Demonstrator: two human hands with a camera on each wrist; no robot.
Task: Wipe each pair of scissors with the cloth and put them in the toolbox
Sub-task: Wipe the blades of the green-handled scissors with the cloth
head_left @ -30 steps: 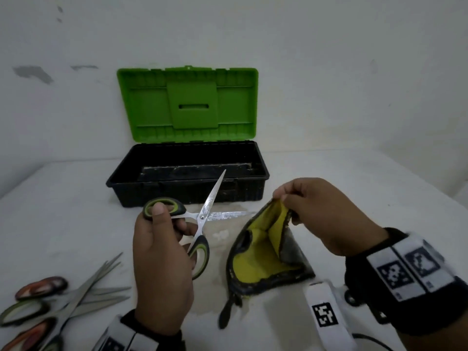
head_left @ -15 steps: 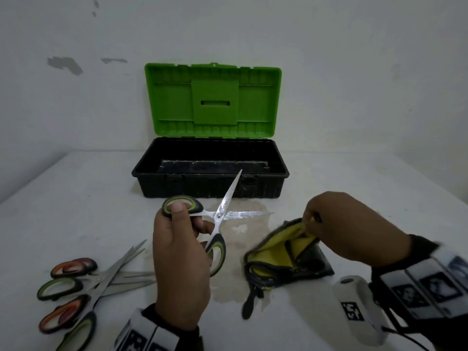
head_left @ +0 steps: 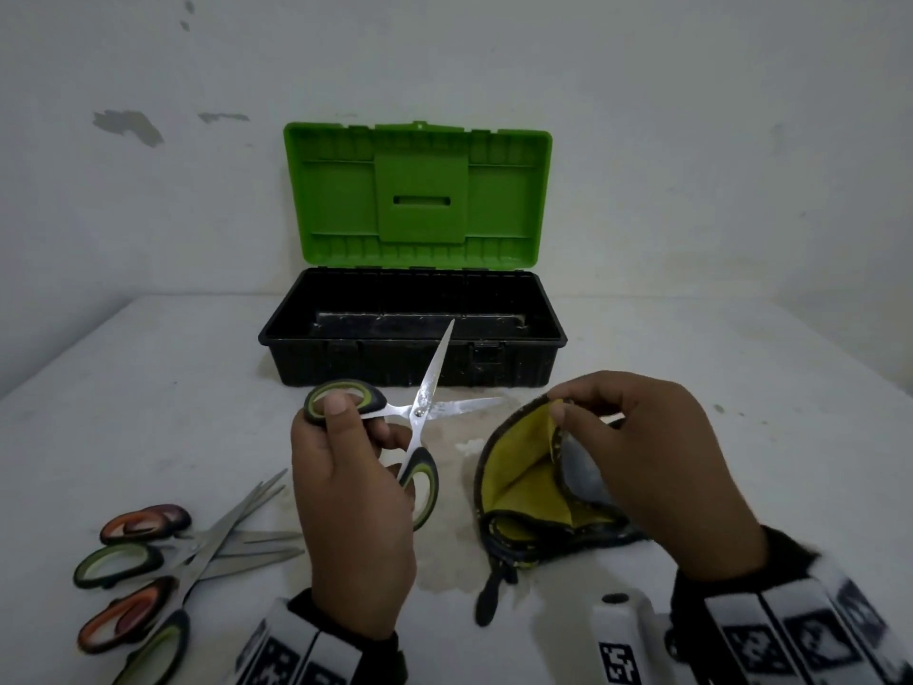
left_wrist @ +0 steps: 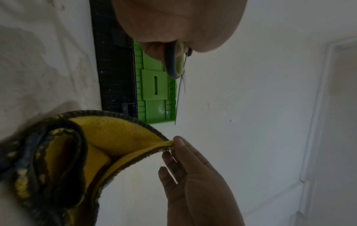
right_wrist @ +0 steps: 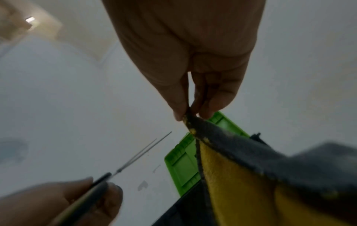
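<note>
Steel-bladed, green-handled scissors (head_left: 415,427), blades apart

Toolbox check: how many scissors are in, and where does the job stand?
None visible in the toolbox. The left hand holds open green-handled scissors; the right hand pinches the cloth, not yet on the blades. The other scissors wait on the table.

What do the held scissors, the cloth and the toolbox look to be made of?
Scissors: shiny, speckled metal blades; matte black-and-green handles, likely plastic or rubber.
Cloth: soft nappy fabric, yellow with dark stitched edging, probably microfibre.
Toolbox: moulded plastic, ribbed black base, green lid.
</note>
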